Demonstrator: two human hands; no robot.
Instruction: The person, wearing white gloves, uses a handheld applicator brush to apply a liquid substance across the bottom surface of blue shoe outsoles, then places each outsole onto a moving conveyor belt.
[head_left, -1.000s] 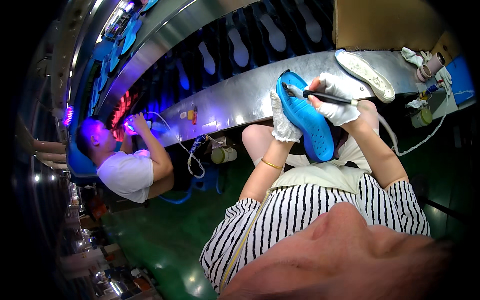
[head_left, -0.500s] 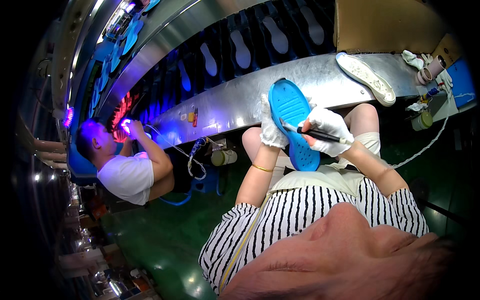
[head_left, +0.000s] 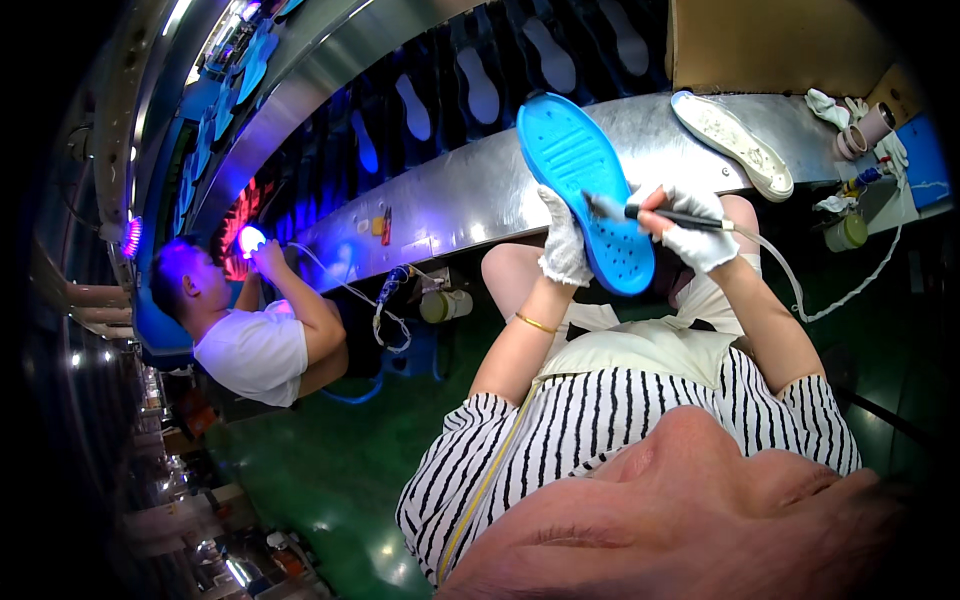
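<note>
Gloved left hand (head_left: 563, 240) clasping blue sole (head_left: 588, 190) upright by its edge, gloved right hand (head_left: 690, 228) pinching corded pen tool (head_left: 668, 213), tip seemingly touching sole, white sole (head_left: 733, 143) on metal bench (head_left: 480, 195)

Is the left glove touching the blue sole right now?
Touching. The head view shows the left hand gripping the blue sole along its edge, fingers wrapped against it.

We count two gloved hands, left (head_left: 563, 243) and right (head_left: 692, 228), one blue sole (head_left: 585, 190), one pen-like tool (head_left: 668, 214), one white sole (head_left: 731, 143), one co-worker (head_left: 250, 335)
</note>
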